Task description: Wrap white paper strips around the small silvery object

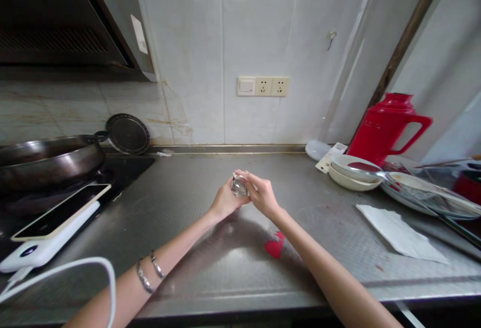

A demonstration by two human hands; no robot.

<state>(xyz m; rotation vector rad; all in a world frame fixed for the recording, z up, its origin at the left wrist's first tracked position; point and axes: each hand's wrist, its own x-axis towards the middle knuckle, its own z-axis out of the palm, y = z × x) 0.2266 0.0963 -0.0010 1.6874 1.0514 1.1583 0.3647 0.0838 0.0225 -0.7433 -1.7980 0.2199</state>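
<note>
The fingers of the left hand (pixel 224 200) are closed around a small shiny thing (pixel 239 186), and the fingers of the right hand (pixel 263 193) are bent over it from the other side, so it appears clamped between both hands. The thing looks roundish and partly clear; the fingers hide much of it, and I cannot tell exactly what it is.

As I judge, the handling is in its middle: the thing is already gripped in both hands, but neither hand has released it. Whether anything on it is opened or altered, I cannot tell. Setting it down is not yet done.

Taking the thing as the centre of the clock, a ragged red patch (pixel 274 246) lies at five o'clock on the metal counter (pixel 180 202), apart from the hands. Farther out, a white paper (pixel 400 232) lies between three and four, and stacked bowls (pixel 353 175) stand at three. A red flask (pixel 387 127) is between two and three. At nine o'clock there is a phone (pixel 62 212), with a wide pan (pixel 48 165) slightly above it. These surrounding things stand well apart from the fingers.
</note>
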